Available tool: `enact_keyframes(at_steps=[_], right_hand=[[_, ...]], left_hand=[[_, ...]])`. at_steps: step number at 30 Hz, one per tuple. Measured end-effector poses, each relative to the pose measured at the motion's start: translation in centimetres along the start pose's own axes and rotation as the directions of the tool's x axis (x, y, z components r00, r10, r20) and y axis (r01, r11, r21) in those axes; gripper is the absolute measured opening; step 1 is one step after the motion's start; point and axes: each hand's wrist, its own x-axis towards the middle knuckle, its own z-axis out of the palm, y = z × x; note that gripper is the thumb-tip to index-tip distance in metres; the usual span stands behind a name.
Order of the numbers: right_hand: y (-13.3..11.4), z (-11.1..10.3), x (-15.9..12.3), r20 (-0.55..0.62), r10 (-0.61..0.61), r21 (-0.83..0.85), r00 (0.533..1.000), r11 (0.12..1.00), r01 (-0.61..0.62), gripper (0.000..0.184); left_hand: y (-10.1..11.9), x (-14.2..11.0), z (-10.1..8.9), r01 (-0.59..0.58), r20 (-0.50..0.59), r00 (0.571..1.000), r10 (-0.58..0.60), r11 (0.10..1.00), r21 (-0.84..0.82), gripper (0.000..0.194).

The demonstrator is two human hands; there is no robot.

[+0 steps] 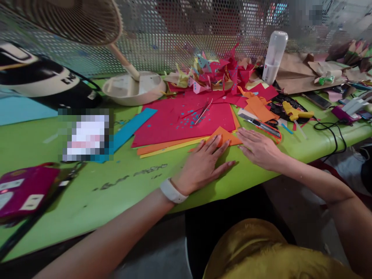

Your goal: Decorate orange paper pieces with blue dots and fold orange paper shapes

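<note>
An orange folded sheet of paper (223, 135) lies at the front edge of a stack of coloured sheets. My left hand (203, 164) rests on it with the fingers spread, a white band around the wrist. My right hand (257, 149) lies flat at the paper's right corner, fingers stretched out. Behind them is a large red sheet (165, 120) with small blue paper bits scattered on it, and tweezers (204, 111) lie across it. Just beyond my right hand sits a box cutter (261, 126). Part of the orange paper is hidden beneath my left fingers.
A heap of cut and folded paper (212, 73) is at the back, beside a white bottle (273, 58). A yellow glue gun (296, 112) with a black cord lies to the right. On the left are a fan (135, 87), a blue strip (133, 130) and a purple power strip (27, 190).
</note>
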Motion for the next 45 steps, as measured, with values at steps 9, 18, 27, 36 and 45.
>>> enact_keyframes(at_steps=[9,18,27,36,45], right_hand=[[-0.4,2.7,0.8,0.115,-0.079,0.027,0.990,0.997,0.076,0.065],[0.0,2.7,0.7,0.105,-0.081,0.012,0.991,0.997,0.081,0.063],[-0.1,2.3,0.7,0.110,-0.082,0.005,0.991,0.997,0.082,0.062],[0.0,2.3,0.5,0.102,-0.094,0.006,0.990,0.996,0.094,0.063],[-0.1,2.3,0.6,0.116,-0.090,-0.010,0.989,0.996,0.091,0.066]], left_hand=[[0.7,0.1,-0.7,0.050,0.069,0.996,-0.053,0.998,0.040,0.084],[0.9,0.2,-0.5,0.075,0.030,0.997,-0.074,0.997,-0.036,0.086],[-5.3,-1.5,-2.5,0.004,0.119,0.993,0.016,0.986,-0.169,0.083],[-6.7,-2.3,-2.6,-0.026,0.123,0.990,0.063,0.959,-0.281,0.059],[-7.2,-2.1,-2.0,-0.112,0.093,0.986,0.136,0.968,-0.226,0.053]])
